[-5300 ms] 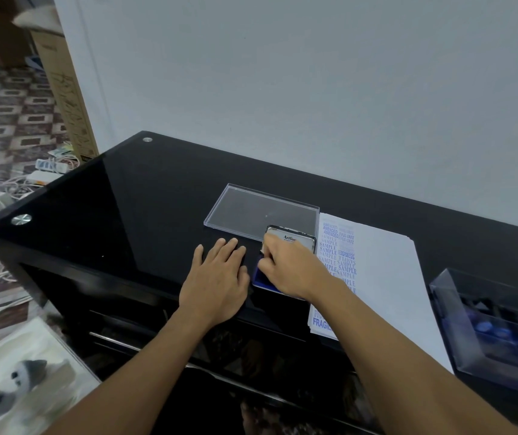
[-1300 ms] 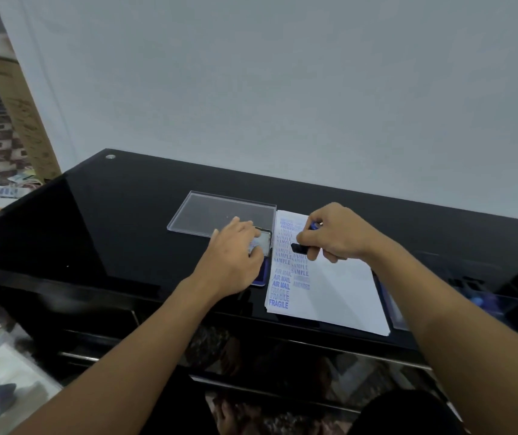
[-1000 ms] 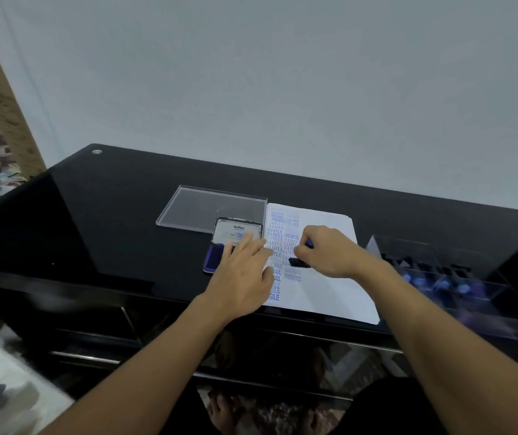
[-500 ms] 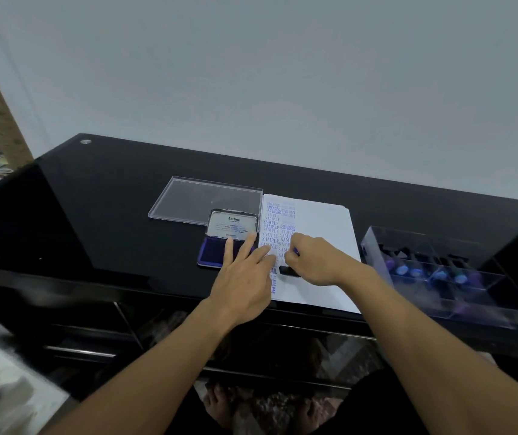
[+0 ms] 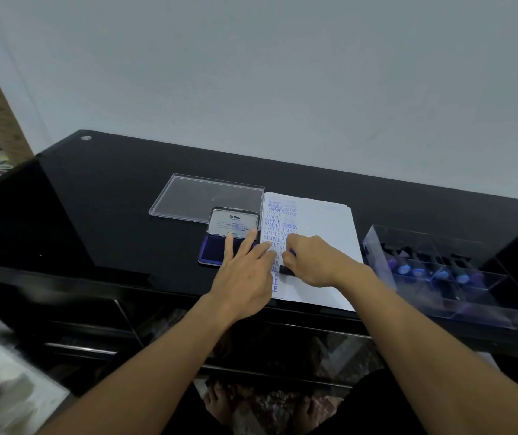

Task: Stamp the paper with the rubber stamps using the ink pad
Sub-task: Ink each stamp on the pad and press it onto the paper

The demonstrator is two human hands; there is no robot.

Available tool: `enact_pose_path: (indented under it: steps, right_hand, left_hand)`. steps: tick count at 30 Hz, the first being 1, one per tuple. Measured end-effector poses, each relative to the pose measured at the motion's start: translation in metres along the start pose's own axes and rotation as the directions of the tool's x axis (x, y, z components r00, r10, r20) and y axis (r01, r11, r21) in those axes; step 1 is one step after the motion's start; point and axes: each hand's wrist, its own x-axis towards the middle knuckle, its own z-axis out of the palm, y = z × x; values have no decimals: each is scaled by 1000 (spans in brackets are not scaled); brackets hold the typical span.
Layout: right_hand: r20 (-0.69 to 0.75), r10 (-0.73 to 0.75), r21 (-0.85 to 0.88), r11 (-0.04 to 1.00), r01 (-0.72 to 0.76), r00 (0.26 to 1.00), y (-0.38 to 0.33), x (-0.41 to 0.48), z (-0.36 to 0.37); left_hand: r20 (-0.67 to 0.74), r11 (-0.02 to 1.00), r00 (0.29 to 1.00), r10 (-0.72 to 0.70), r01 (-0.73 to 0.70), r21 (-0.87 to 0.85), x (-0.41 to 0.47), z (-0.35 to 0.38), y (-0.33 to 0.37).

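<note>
A white paper (image 5: 320,233) with columns of blue stamped words lies on the black glass table (image 5: 110,208). My right hand (image 5: 314,262) grips a small rubber stamp (image 5: 285,270) and holds its dark base down on the sheet's left half. My left hand (image 5: 245,271) lies flat with straight fingers across the paper's left edge and the open ink pad (image 5: 220,249). The pad's lid (image 5: 232,222) stands raised, showing a white label.
A clear plastic lid (image 5: 201,196) lies behind the ink pad. At the right stands a clear compartment box (image 5: 452,274) with several blue-topped stamps. The table's front edge runs just below my hands. A wall stands close behind the table.
My right hand carried the stamp from the ink pad to the paper and moved it down the sheet. My left hand left the ink pad lid and flattened onto the paper's edge.
</note>
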Motion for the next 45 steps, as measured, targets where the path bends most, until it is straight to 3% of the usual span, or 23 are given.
enact_pose_path:
  steps: [5,16,30,45]
  right_hand:
    - [-1,5,10,1000,-5,1000,-2,-3,3]
    - [-68,-72,-155,986,60,995,-7,-11,16]
    - [-90,0,1,1000,0,996,-5,-7,22]
    - [-109,2,21,1000,0,994,-3,-6,24]
  left_hand:
    - [-3,1000,1000,6,-6,11,1,1,-1]
    - [-9,998,1000,28,-27,57,-4,8,-2]
    - [-18,998,999,33,-32,60,-4,8,-2]
    - [-25,997,999,38,-36,75,-5,8,-1]
